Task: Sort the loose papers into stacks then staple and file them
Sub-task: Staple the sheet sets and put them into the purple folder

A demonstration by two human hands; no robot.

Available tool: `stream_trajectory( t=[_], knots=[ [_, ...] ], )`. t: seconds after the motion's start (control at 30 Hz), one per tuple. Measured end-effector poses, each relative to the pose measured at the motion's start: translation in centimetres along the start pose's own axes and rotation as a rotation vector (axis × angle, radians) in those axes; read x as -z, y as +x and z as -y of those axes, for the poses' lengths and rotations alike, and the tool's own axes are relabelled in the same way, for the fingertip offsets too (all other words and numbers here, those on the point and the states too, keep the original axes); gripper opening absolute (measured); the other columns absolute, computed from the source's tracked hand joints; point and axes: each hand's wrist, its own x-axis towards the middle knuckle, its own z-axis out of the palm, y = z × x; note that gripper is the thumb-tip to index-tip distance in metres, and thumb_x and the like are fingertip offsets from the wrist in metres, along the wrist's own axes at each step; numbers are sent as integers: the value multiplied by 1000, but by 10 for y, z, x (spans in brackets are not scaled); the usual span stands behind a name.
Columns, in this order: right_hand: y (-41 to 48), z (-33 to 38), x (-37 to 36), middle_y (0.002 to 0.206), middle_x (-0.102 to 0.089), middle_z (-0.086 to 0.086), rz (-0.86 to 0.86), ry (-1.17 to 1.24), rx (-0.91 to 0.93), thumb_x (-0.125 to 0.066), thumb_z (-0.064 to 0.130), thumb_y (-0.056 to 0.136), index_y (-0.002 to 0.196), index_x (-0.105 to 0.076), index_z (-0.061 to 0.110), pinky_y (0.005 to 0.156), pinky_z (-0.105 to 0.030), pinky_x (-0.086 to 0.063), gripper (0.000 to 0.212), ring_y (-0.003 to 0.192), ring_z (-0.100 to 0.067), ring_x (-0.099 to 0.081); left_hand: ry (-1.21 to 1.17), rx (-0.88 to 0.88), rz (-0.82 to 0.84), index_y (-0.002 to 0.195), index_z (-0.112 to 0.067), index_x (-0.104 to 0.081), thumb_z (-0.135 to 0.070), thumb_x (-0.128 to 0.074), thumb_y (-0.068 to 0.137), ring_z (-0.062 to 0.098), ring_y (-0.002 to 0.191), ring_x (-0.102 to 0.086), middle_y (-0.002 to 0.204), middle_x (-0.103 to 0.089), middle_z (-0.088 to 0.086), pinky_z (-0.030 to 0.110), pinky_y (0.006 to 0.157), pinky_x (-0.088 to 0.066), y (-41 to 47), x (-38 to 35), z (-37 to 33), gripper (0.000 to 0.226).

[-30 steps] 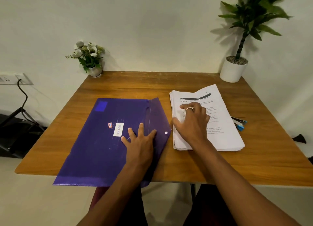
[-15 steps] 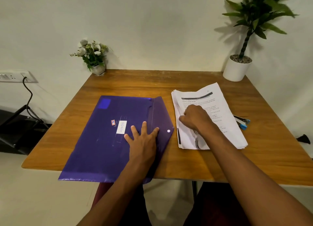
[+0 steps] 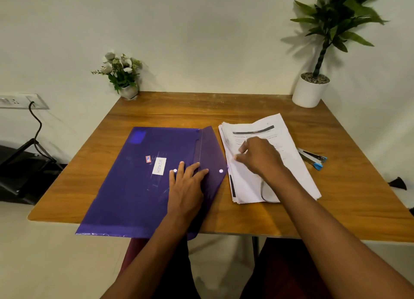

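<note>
Paper stack [image 3: 244,186], right of centre on the table [image 3: 347,197]: white printed sheets, slightly splayed. They are probably light, limp and slippery, so best taken at an edge. The right hand [image 3: 259,157] pinches the upper sheets at the left edge. The left hand [image 3: 187,182] lies flat on the purple folder [image 3: 134,182].

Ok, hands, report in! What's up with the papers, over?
Left hand flat on purple folder, flap open. Right hand pinching top sheets of paper stack. Stapler beside stack, untouched. Nothing blocking.
</note>
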Motion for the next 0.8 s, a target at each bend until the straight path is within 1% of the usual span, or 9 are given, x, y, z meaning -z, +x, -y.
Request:
stream_trajectory(
  t=[0.1, 0.13, 0.2, 0.3, 0.4, 0.5, 0.6, 0.73, 0.8],
  knots=[
    [7, -8, -12, 76, -68, -3, 100, 100, -27, -63, 65, 87, 76, -65, 12, 66, -34, -46, 54, 78, -24, -68, -32, 2, 8, 151, -30, -45, -14, -51, 102, 32, 157, -9, 163, -33, -1, 53, 125, -1, -1, 2, 2, 52],
    [9, -10, -15, 78, -68, -3, 86, 83, -32, -62, 67, 87, 78, -65, 14, 66, -34, -47, 55, 81, -25, -69, -41, 4, 4, 151, -30, -45, -14, -51, 102, 31, 157, -9, 163, -34, -1, 52, 125, 0, -1, 1, 3, 52],
    [13, -12, -21, 103, -71, -2, 14, 10, -37, -65, 68, 84, 103, -71, 18, 79, -37, -52, 54, 100, -25, -67, -52, 11, -4, 151, -31, -46, -14, -51, 102, 31, 157, -9, 163, -34, -2, 51, 125, 1, -1, 0, 4, 52],
    [21, -9, -26, 133, -57, -7, -15, -105, -58, -68, 68, 80, 129, -61, 20, 95, -45, -49, 69, 123, -29, -51, -68, 17, -19, 150, -31, -47, -13, -51, 102, 30, 157, -10, 163, -35, -2, 50, 126, 1, 0, -2, 4, 52],
    [32, 3, -28, 136, -51, -11, 16, -229, -97, -65, 72, 78, 130, -55, 18, 96, -46, -44, 76, 126, -32, -46, -66, 19, -19, 151, -32, -46, -12, -51, 102, 29, 158, -8, 163, -34, -3, 49, 126, 2, 0, -3, 4, 53],
    [43, 15, -31, 129, -56, -12, -17, -283, -115, -62, 75, 79, 122, -60, 15, 83, -39, -43, 74, 118, -31, -53, -77, 19, -24, 151, -32, -46, -12, -50, 102, 28, 158, -7, 164, -33, -4, 49, 125, 4, -1, -4, 5, 53],
    [50, 27, -36, 114, -69, -10, -72, -311, -34, -66, 56, 86, 109, -69, 13, 73, -34, -46, 49, 103, -30, -66, -84, 19, -34, 151, -32, -46, -12, -49, 103, 28, 158, -5, 164, -32, -4, 47, 125, 6, -1, -5, 6, 52],
    [50, 38, -40, 115, -70, -9, -62, -445, 63, -67, 22, 92, 116, -70, 11, 84, -37, -54, 27, 107, -30, -68, -95, 21, -62, 149, -32, -48, -8, -46, 102, 27, 158, -6, 163, -34, -4, 46, 126, 6, -2, -5, 6, 53],
    [51, 38, -42, 117, -69, -10, -52, -477, 87, -65, 18, 93, 118, -69, 11, 86, -37, -53, 27, 108, -30, -67, -99, 17, -65, 149, -32, -48, -8, -46, 102, 27, 158, -6, 163, -35, -5, 46, 126, 6, -2, -6, 7, 53]
  ],
)
